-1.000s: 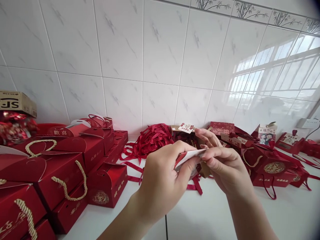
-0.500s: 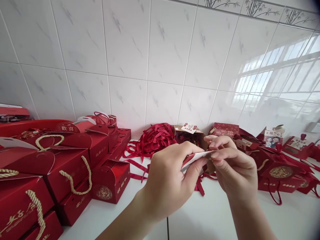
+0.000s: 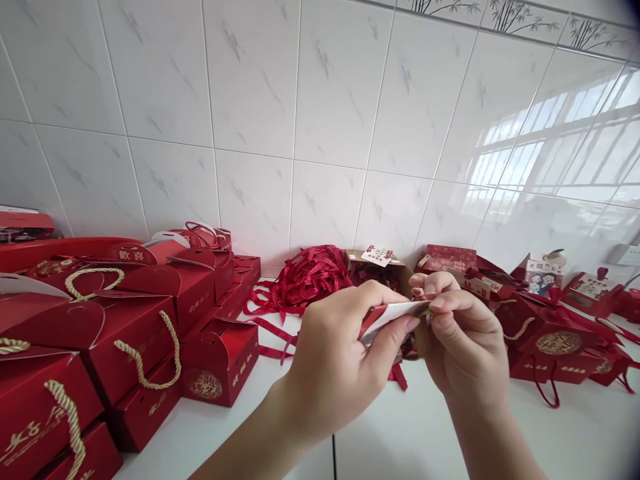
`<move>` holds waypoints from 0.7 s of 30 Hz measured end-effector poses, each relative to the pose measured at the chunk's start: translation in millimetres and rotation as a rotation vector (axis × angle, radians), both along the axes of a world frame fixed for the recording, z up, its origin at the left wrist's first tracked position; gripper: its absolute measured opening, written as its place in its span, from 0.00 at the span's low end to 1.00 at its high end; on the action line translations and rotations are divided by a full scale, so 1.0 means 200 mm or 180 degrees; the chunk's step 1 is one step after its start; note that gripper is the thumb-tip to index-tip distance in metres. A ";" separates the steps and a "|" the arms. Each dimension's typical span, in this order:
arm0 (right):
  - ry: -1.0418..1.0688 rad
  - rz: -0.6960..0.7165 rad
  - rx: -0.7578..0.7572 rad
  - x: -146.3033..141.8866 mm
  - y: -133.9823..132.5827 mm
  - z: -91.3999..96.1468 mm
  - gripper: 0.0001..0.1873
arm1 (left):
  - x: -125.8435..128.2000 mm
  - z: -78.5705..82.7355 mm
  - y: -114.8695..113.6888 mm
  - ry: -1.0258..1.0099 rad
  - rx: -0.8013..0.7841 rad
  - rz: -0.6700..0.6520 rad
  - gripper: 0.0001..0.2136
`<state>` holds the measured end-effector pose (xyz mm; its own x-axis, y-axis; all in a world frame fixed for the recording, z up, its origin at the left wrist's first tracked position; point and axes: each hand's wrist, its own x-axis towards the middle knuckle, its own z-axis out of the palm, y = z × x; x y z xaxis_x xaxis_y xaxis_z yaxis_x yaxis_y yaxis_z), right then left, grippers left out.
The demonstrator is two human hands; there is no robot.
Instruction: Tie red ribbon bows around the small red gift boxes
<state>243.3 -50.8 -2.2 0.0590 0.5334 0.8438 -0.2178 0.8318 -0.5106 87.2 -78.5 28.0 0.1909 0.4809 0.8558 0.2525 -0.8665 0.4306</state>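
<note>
My left hand [image 3: 333, 363] is closed around a thin, flat red-and-white card piece [image 3: 390, 315], gripped between thumb and fingers. My right hand [image 3: 465, 340] pinches at the card's right tip, thumb against forefinger. Something small and yellowish shows at those fingertips, too small to name. Both hands are raised above the white table [image 3: 395, 433]. Behind them lie a heap of dark red ribbons [image 3: 315, 277] and an open cardboard box [image 3: 400, 272], partly hidden by my hands, with a printed tag [image 3: 377, 255] on its edge.
Stacked red gift boxes [image 3: 133, 333] with gold rope handles fill the left side. More red boxes [image 3: 550, 340] with ribbon bows and cord handles stand at the right, near a small carton with printed figures [image 3: 545, 273]. A tiled wall [image 3: 255, 133] rises behind everything.
My right hand has shifted slightly left, its fingertips closer on the card's tip. My left hand keeps its hold almost unmoved. The view has turned very slightly.
</note>
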 end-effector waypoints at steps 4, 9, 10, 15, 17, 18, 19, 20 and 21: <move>-0.0033 -0.0217 0.0164 -0.01 -0.01 0.00 0.07 | 0.00 0.00 -0.01 -0.0013 -0.0069 -0.0021 0.02; -0.0185 -0.0764 0.0517 -0.02 -0.01 -0.01 0.10 | 0.00 0.00 0.00 -0.0042 0.0030 -0.0136 0.03; -0.0180 -0.0816 0.0533 -0.02 -0.01 -0.01 0.10 | 0.00 0.00 0.00 -0.0033 0.0071 -0.0155 0.03; 0.0085 -0.0335 -0.0077 -0.03 -0.01 0.00 0.19 | 0.01 -0.02 0.03 0.0033 0.0523 -0.0031 0.04; 0.0060 0.0044 -0.0385 -0.03 -0.01 0.01 0.18 | 0.01 -0.03 0.04 0.0024 0.0882 0.0085 0.06; 0.0036 0.0175 -0.0456 -0.03 -0.01 0.01 0.15 | 0.02 -0.04 0.05 0.0008 0.1042 0.0134 0.07; 0.0013 0.0260 -0.0482 -0.02 -0.01 0.02 0.11 | 0.02 -0.04 0.07 -0.0015 0.1178 0.0161 0.08; -0.0012 0.0317 -0.0499 -0.02 -0.01 0.02 0.08 | 0.02 -0.05 0.08 -0.0035 0.1282 0.0172 0.09; -0.0044 0.0365 -0.0510 -0.01 -0.01 0.03 0.09 | 0.02 -0.05 0.09 -0.0053 0.1358 0.0172 0.09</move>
